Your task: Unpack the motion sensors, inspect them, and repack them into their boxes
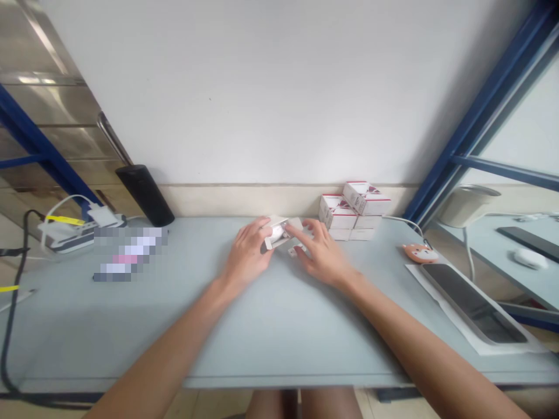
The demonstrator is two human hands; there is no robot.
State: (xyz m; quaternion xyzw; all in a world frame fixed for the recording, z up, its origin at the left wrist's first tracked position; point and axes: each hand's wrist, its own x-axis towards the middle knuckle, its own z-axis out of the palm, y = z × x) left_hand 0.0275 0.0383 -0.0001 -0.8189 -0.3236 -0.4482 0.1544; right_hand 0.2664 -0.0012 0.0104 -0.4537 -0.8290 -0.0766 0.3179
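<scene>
Both my hands meet at the middle of the pale table (174, 326), near its far edge. My left hand (248, 253) is closed around a small open white box (283, 230) with something white inside it. My right hand (321, 250) rests beside it with fingers stretched toward the box's open end, touching its flap. A tiny white piece (292, 252) lies on the table under the right fingers.
A stack of several small white-and-red boxes (353, 210) stands at the back right against the wall. A black cylinder (146, 195) leans at the back left, beside a white device with cables (70, 230). An orange fox-shaped object (420, 253) and a dark tablet (474, 302) lie right.
</scene>
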